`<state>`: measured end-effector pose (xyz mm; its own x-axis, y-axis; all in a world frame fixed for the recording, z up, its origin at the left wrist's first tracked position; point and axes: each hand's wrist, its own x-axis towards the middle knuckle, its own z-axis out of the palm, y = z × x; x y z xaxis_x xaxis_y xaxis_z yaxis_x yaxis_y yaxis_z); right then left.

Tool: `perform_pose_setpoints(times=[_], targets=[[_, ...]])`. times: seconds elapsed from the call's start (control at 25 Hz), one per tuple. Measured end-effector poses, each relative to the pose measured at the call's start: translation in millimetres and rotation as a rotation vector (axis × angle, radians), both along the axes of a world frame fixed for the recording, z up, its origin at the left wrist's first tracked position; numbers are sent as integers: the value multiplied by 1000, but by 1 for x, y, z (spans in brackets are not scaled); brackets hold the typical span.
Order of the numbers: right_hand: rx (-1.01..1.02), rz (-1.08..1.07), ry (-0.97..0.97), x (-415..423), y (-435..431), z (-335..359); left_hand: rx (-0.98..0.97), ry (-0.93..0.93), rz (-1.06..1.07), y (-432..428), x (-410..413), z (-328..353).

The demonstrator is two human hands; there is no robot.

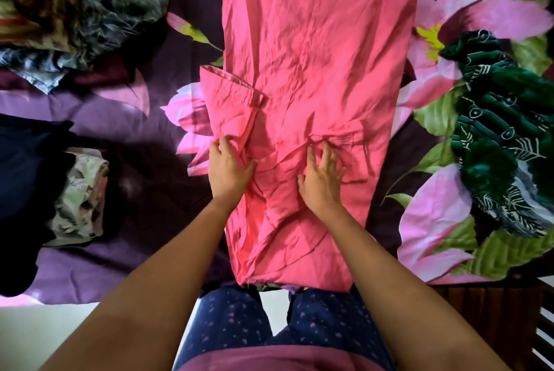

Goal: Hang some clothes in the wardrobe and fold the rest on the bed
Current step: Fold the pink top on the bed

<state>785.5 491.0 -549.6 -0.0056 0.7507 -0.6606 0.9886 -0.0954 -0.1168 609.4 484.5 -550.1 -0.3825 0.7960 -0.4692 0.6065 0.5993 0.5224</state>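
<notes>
**Clerk:** Item one?

**Checker:** Pink garment (314,85), thin woven cloth, heavily creased. It lies flat on the bed, centre of the view. Its long axis runs from near to far. The near end reaches the bed's near edge and the far end is squared off in layered folds. One short sleeve (230,100) sits on its left side, with the cuff opening pointing far. I cannot tell which end is the neck.

**Clerk:** Hands?

**Checker:** Both forearms reach straight out from the near side, palms down. The left hand (226,165) is at the base of the sleeve, fingertips bent into the fabric and gripping a fold, thumb splayed to the right. The right hand (322,178) lies on the middle of the garment, fingers straight and spread, pressing the cloth flat.

**Clerk:** Underneath?

**Checker:** Bedsheet (135,142), smooth, dark purple, printed with large pink flowers and green leaves.

**Clerk:** Surroundings?

**Checker:**
- Right: green cloth (503,130) with a white line pattern, crumpled in a long heap.
- Far left: grey and brown heap (90,10), crumpled.
- Left: dark navy garment (27,175), and just beside it a pale floral bundle (81,199), loosely folded.
- Near: the person's navy trousers (233,328) with small pink dots.
- Near right: dark wooden frame (494,310).
</notes>
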Motion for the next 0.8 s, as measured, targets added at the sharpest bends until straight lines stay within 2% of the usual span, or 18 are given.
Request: perform_pose_setpoints(times=[0.16, 0.24, 0.36, 0.48, 0.52, 0.56, 0.6, 0.68, 0.76, 0.8], targets=[[5, 16, -9, 1, 4, -2, 27, 88, 71, 20, -3, 1], [1, 29, -8, 3, 2, -4, 45, 49, 291, 32, -5, 8], [10, 43, -20, 6, -1, -13, 19, -98, 711, 53, -7, 23], [30, 10, -4, 3, -4, -15, -36, -361, 908, 64, -5, 30], [38, -9, 15, 2, -4, -13, -52, -425, 897, 64, 1, 36], [49, -20, 43, 3, -4, -12, -76, -399, 792, 61, 10, 41], [65, -24, 81, 4, -5, -12, -84, -265, 596, 57, 22, 47], [154, -85, 241, 11, -8, -10, 22, 15, 61, 45, 46, 53], [375, -340, 479, 19, -13, -6, 41, 66, -529, 34, 74, 44], [508, -516, 522, 22, -16, -2, -3, 59, -727, 27, 84, 34]])
